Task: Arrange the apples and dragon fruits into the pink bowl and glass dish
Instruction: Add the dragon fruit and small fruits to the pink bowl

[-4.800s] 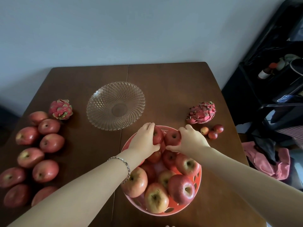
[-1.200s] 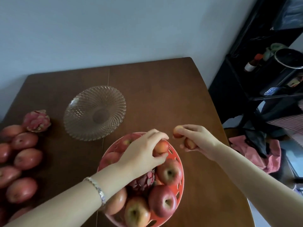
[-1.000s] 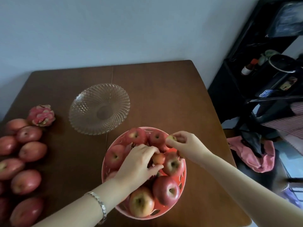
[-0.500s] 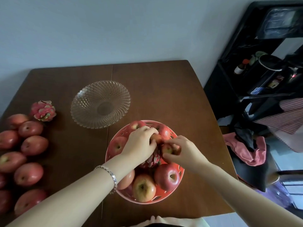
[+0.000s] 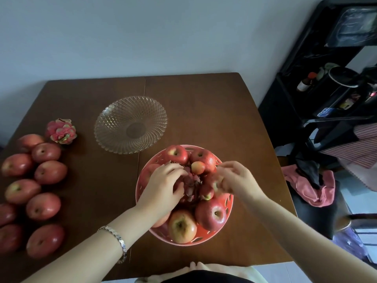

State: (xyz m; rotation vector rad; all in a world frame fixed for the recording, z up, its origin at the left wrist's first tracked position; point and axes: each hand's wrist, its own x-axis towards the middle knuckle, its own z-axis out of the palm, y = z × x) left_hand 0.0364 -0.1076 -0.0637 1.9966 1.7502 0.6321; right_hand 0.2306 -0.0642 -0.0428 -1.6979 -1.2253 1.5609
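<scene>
The right hand (image 5: 234, 179) is smeared with motion blur at centre frame, so whether its fingers pinch a small fruit cannot be told. The left hand (image 5: 163, 188) covers most of the dragon fruit (image 5: 191, 183) in the bowl (image 5: 229, 203) and an apple (image 5: 161, 219) below its wrist — only scraps of each show. Along the left edge, apples (image 5: 6, 213) are cut off by the frame. At the lower edge, the person's clothing (image 5: 204, 274) is cropped. In the dark upper right, the shelf (image 5: 318, 94) holds a bottle (image 5: 305, 82) and other items too dim and small to identify; a striped cloth (image 5: 365, 144) runs off the right edge.
</scene>
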